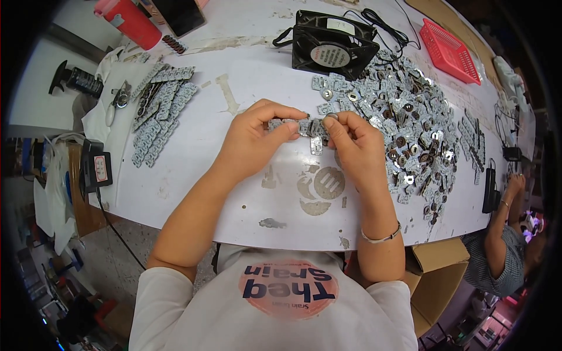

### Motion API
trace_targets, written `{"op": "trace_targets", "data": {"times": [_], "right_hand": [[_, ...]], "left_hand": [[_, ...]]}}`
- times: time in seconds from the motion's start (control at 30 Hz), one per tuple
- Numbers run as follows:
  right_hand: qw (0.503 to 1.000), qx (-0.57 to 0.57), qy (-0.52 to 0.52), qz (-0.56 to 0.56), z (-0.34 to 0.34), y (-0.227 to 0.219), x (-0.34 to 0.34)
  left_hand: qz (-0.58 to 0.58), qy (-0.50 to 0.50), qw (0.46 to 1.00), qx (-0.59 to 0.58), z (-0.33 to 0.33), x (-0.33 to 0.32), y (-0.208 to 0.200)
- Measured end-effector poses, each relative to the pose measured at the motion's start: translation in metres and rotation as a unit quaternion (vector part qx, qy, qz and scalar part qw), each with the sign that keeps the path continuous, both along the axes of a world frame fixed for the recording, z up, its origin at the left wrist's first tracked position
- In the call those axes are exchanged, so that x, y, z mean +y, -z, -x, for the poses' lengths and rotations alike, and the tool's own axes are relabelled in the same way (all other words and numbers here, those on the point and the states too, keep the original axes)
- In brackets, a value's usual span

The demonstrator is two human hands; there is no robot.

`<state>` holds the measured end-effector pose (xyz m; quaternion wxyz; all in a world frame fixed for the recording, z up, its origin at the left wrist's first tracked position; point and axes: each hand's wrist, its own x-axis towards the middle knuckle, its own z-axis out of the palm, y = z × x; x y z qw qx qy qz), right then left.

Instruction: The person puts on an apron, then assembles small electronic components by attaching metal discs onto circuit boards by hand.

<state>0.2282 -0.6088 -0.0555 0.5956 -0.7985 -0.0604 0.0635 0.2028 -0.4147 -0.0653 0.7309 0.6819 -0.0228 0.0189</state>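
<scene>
Near the middle of the frame, the two hands work over a white surface (205, 196). The left hand (249, 140) comes in from the lower left, its thumb and fingers closed in a pinch on a strip (304, 127) of small metal pieces, which lies crosswise between the hands. The right hand (363, 146), with a bracelet (383, 238) at the wrist, is pinched closed at the strip's right end on a small grey part (331, 117); the fingertips partly hide it, so its full shape cannot be told. A silver piece (316, 146) shows just below the strip; whether the two are joined cannot be told. Right of centre spreads a heap (418, 131) of loose metal pieces, some with dark round parts. A black fan (333, 44) stands at the top, beside the heap, and a pink basket (443, 50) sits at the upper right. Finished-looking rows (161, 111) of pieces overlap at the upper left, near a spray bottle (85, 82) and a red cup (130, 22). An open box (436, 257) is at the lower right; a co-worker (497, 257) sits beyond it.
</scene>
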Motion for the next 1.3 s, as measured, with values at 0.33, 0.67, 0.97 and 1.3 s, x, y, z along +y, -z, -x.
{"op": "trace_targets", "data": {"times": [0.33, 0.67, 0.97, 1.3], "right_hand": [[0.976, 0.178, -0.108, -0.07, 0.002, -0.019, -0.006], [0.981, 0.149, -0.105, -0.065, 0.007, -0.024, 0.0], [0.934, 0.235, -0.073, -0.26, 0.006, -0.017, 0.005], [0.986, 0.13, -0.046, -0.092, 0.011, -0.015, 0.009]], "left_hand": [[0.08, 0.061, 0.981, 0.165, -0.003, 0.016, -0.014], [0.074, 0.071, 0.983, 0.15, -0.002, 0.014, -0.013], [0.159, 0.109, 0.972, 0.131, 0.002, 0.01, -0.015], [-0.028, -0.014, 0.999, -0.044, 0.004, -0.004, -0.005]]}}
